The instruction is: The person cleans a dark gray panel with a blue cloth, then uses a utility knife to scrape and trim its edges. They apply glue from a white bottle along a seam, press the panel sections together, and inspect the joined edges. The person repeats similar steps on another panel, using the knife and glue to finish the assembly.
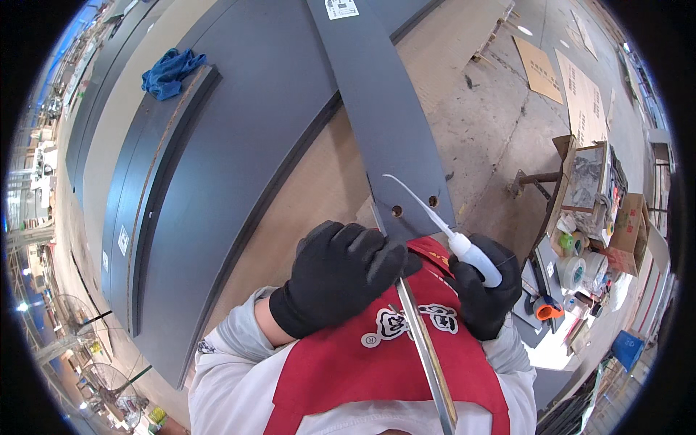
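My left hand (341, 272), in a black glove, is closed around a long narrow metal-looking strip (428, 351). The strip slants from the near end of a dark grey board (395, 116) down across my red apron (333, 366). In my gloved right hand (489, 290) is a small white squeeze bottle (475, 259) with a long thin curved nozzle. The nozzle points up and left, over the board's near end. Two round holes (396, 211) show there, one on each side of the nozzle. My left fingers hide part of the strip.
Wide dark grey panels (268, 87) lie on the left, with a narrower panel (156, 181) and a blue cloth (171, 72) on top. At right stand a cart (554, 196), tape rolls (571, 272), an orange-ended tool (547, 309) and a cardboard box (631, 232). Cardboard sheets (538, 69) lie on the floor.
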The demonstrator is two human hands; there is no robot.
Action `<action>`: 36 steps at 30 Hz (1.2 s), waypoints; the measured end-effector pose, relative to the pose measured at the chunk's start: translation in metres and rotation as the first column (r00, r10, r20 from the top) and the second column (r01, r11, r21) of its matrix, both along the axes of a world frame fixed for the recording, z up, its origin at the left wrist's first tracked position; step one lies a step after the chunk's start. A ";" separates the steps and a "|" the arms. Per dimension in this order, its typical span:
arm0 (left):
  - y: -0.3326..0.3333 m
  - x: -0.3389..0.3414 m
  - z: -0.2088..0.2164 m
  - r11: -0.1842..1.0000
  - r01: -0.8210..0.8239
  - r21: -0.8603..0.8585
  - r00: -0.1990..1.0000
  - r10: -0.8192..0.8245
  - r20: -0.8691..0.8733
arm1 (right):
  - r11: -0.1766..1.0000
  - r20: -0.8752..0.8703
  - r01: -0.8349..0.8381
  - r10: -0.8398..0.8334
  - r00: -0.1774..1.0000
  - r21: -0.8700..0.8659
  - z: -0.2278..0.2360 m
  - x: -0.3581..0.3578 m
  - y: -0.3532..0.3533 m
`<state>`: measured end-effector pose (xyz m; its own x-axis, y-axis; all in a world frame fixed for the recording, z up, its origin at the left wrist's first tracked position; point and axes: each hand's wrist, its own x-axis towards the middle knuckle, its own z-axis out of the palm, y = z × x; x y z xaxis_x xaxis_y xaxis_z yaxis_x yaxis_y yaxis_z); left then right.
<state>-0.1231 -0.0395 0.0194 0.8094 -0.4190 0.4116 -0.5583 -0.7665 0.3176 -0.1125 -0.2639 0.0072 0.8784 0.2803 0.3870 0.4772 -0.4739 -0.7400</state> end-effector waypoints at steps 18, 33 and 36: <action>0.003 -0.007 -0.010 0.995 -0.043 -0.086 0.999 0.046 0.030 | 0.967 0.099 -0.078 0.105 0.990 -0.242 0.008 -0.004 0.002; 0.002 -0.008 -0.013 0.996 -0.046 -0.073 0.997 0.050 0.061 | 0.930 0.185 -0.078 0.153 0.971 -0.358 0.006 -0.005 0.001; 0.003 -0.008 -0.013 0.997 -0.037 -0.074 0.997 0.042 0.064 | 0.919 0.174 -0.092 0.170 0.970 -0.384 0.010 -0.005 0.001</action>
<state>-0.1312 -0.0367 0.0061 0.7949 -0.3543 0.4925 -0.5496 -0.7644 0.3372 -0.1175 -0.2629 0.0167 0.7389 0.5452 0.3961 0.6734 -0.6179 -0.4058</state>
